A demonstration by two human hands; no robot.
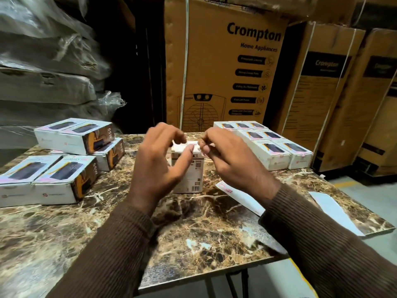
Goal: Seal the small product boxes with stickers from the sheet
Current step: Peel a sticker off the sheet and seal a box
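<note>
Both our hands at the top of a small upright box, mid-table.

We've got the white product box (pixel 189 168) standing on end at the centre of the marble-look table (pixel 64 233); our left hand (pixel 159 164) curls over its top edge, thumb pressed on the front face near the top, fingers bent over the back; our right hand (pixel 232 162) sits just beside it w/ thumb & forefinger pinched at the top right corner, on what looks like a small sticker, tho it's too blurred to be sure; sticker sheet (pixel 240 196) lies flat just right of the box, partly under our right wrist; a 2nd white sheet (pixel 330 209) near the table's right edge; stacked boxes at left (pixel 71 138); a neat block of boxes at right (pixel 268 145); big Crompton cartons (pixel 225 61) behind.
</note>
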